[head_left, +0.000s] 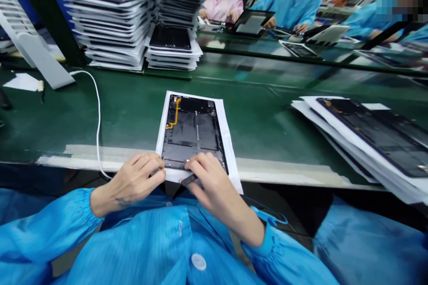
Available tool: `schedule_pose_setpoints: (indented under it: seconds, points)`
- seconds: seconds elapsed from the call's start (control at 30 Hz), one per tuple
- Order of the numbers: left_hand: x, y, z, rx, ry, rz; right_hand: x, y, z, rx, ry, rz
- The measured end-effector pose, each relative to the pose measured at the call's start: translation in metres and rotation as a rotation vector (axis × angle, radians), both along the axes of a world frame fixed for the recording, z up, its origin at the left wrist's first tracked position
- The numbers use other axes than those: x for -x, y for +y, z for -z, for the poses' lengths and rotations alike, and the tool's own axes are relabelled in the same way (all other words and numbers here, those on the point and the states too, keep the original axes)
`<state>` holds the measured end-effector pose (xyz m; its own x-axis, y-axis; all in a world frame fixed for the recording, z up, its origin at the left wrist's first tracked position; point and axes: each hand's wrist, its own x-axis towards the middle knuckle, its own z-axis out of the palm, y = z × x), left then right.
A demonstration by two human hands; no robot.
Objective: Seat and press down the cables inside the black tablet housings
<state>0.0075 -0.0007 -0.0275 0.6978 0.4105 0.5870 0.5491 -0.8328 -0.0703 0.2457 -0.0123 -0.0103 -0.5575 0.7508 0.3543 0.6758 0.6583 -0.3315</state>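
Note:
A black tablet housing (pixel 183 129) lies on a white paper sheet (pixel 228 138) at the front edge of the bench, with an orange flex cable (pixel 174 118) along its upper left side. My left hand (pixel 138 178) is at the housing's near left corner, thumb and fingers closed together; what they pinch, if anything, is hidden. Over the near edge, my right hand (pixel 210 182) is closed on a dark, slim tool (pixel 189 180), whose kind I cannot make out. The fingertips of that hand rest at the near rim of the housing.
Tall stacks of panels layered with paper (pixel 110 26) stand at the back left. More housings on paper (pixel 377 129) overhang the bench edge at right. A white cable (pixel 98 116) runs from a white stand (pixel 43 58). Co-workers (pixel 290 0) sit across the green bench (pixel 261 120).

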Motion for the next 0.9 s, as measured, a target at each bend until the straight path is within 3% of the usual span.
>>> schedule_pose_setpoints:
  seconds: [0.13,0.23,0.3,0.37,0.43,0.47,0.53,0.7,0.77,0.9]
  points:
    - [0.003,-0.002,-0.001,0.024,-0.040,0.028,0.008,-0.008,0.007,-0.129,-0.067,0.003]
    - [0.014,0.005,-0.010,0.197,-0.138,-0.055,0.012,-0.007,0.010,-0.237,-0.054,0.045]
    - [0.022,0.018,-0.022,0.506,-0.262,-0.208,0.017,-0.002,0.009,-0.270,0.003,0.073]
    - [0.023,0.036,-0.036,0.961,-0.408,-0.305,0.023,0.006,0.005,-0.296,0.071,0.099]
    - [0.015,0.056,-0.049,1.377,-0.517,-0.265,0.032,0.015,0.000,-0.335,0.127,0.131]
    - [0.009,0.066,-0.054,1.480,-0.557,-0.230,0.036,0.019,-0.001,-0.356,0.148,0.150]
    - [-0.007,0.083,-0.061,1.479,-0.589,-0.194,0.045,0.026,-0.002,-0.385,0.177,0.183]
    - [-0.027,0.125,-0.078,1.185,-0.549,-0.233,0.048,0.031,0.006,-0.331,0.265,0.162]
    - [-0.024,0.148,-0.098,1.064,-0.491,-0.253,0.041,0.030,0.011,-0.300,0.327,0.127]
    - [-0.020,0.207,-0.158,0.815,-0.426,-0.252,0.028,0.030,0.021,-0.291,0.378,0.103]
